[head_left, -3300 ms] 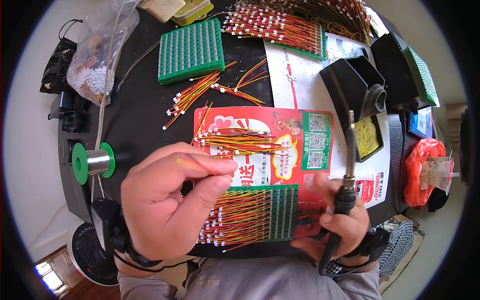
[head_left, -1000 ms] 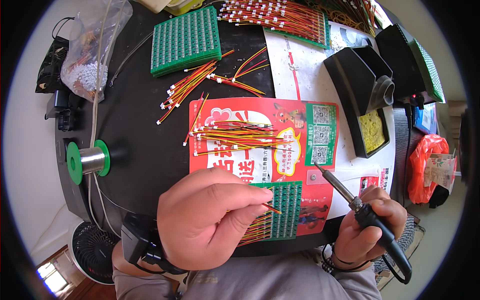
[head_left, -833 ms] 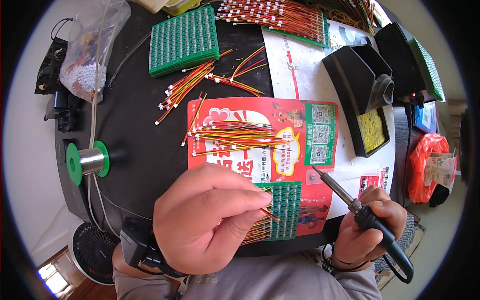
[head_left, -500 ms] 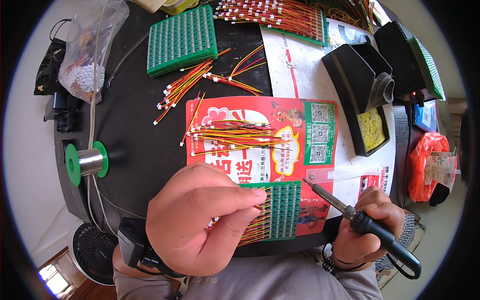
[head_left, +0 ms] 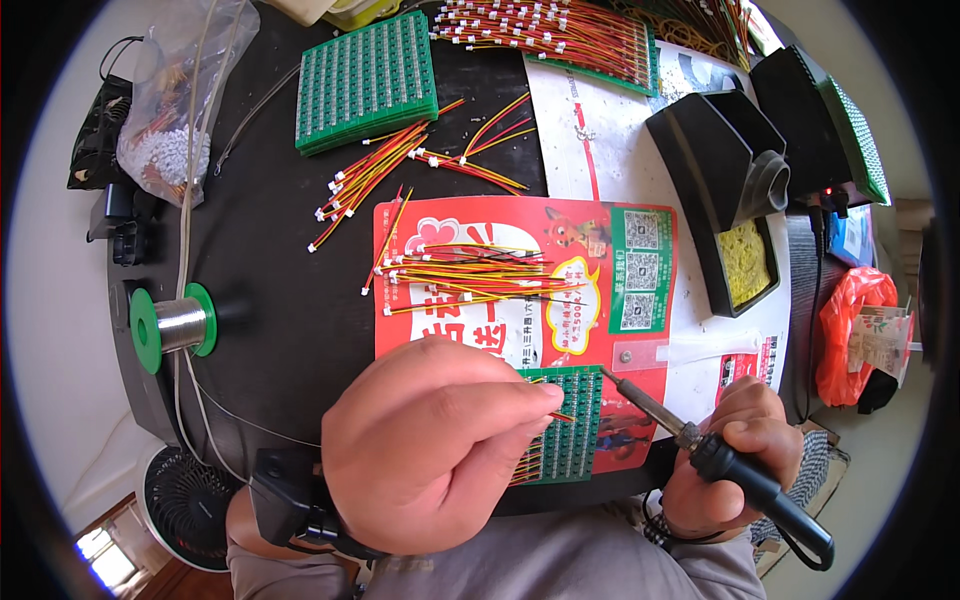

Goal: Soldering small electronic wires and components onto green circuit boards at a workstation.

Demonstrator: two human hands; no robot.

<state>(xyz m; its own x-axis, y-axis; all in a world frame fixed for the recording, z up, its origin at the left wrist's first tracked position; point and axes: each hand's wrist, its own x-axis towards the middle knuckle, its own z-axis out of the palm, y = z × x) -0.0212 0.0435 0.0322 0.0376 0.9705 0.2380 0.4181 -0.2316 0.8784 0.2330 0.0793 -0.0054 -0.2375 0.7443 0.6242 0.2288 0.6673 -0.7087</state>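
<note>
My left hand [head_left: 430, 450] is closed in a pinch over the green circuit board [head_left: 572, 435], with the ends of red and yellow wires [head_left: 563, 416] poking out past the fingertips. Much of the board lies hidden beneath that hand; rows of soldered wires show at its lower left. In my right hand [head_left: 735, 460] is a soldering iron [head_left: 715, 450] with a black handle, its tip pointing up and left by the board's upper right corner. Beyond the board, a bunch of loose connector wires [head_left: 480, 270] with white plugs rests on a red printed sheet [head_left: 520, 215].
A spool of solder wire [head_left: 180, 325] stands at the left. At the right is a black iron stand [head_left: 715, 150] with a yellow sponge [head_left: 745, 262]. Stacked green boards [head_left: 365, 85], more loose wires [head_left: 365, 175] and a wired board [head_left: 560, 40] lie at the back.
My left hand has moved right across the board, carrying the wire ends with it. The soldering iron has shifted slightly left and down.
</note>
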